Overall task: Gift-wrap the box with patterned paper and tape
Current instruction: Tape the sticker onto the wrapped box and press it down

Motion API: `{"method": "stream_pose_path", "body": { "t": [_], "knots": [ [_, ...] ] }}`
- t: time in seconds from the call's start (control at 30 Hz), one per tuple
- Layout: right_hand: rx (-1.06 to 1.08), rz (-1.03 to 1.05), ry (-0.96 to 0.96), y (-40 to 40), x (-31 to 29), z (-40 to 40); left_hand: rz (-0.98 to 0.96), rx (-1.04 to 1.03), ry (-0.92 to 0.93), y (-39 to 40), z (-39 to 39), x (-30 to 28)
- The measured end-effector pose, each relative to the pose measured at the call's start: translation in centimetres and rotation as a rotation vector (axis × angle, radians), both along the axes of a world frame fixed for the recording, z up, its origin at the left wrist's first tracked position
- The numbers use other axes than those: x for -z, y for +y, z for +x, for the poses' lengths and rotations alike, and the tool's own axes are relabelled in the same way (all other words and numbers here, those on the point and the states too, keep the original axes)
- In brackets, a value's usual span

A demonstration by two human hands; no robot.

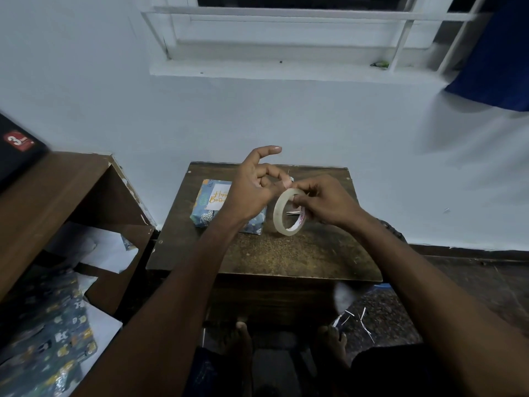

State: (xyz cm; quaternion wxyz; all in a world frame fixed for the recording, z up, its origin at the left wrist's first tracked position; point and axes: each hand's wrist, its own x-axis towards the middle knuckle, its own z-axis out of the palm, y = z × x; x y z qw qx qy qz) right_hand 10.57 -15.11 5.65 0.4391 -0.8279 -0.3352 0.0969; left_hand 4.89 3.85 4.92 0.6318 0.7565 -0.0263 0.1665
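The right hand (323,204) holds the tape roll (289,212) up above the small table (286,253). The left hand (252,187) pinches the loose end of the tape at the top of the roll. The box (217,207) sits on the table behind the left hand, already covered in patterned paper. I think it helps to pull the tape out slowly and straight so it does not stick to itself

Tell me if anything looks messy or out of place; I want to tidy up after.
Thin white paper slivers lie scattered on the floor right of the small table. Loose patterned paper sits crumpled lower left.
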Motion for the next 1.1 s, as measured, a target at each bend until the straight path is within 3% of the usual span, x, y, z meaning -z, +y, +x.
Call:
{"method": "stream_pose_path", "body": {
  "t": [0.37, 0.43, 0.53, 0.73, 0.87, 1.0, 1.1],
  "knots": [
    [-0.042, -0.057, -0.143, -0.2, -0.2, 0.4, -0.174, -0.145, 0.203, -0.5, 0.3, 0.7],
    [-0.048, -0.061, -0.156, -0.3, -0.1, 0.6, -0.095, -0.164, 0.237, -0.5, 0.3, 1.0],
    [-0.056, -0.071, -0.16, -0.5, 0.0, 0.9, 0.185, -0.223, 0.238, 0.0, 0.4, 1.4],
    [-0.051, -0.451, -0.266, -0.3, 1.3, 1.5, 0.238, -0.18, 0.181, 0.7, -0.1, 0.2],
    [-0.114, -0.637, -0.172, -0.3, 1.8, 1.4, 0.243, -0.135, 0.251, 1.3, -0.9, -0.3],
    [-0.161, -0.533, -0.023, -0.5, 1.0, 1.4, 0.294, -0.128, 0.253, 1.9, -1.4, -0.8],
    [-0.067, -0.217, 0.168, -0.1, -0.1, 0.7, 0.312, -0.126, 0.222, 2.1, -1.6, -0.8]
  ]
}}
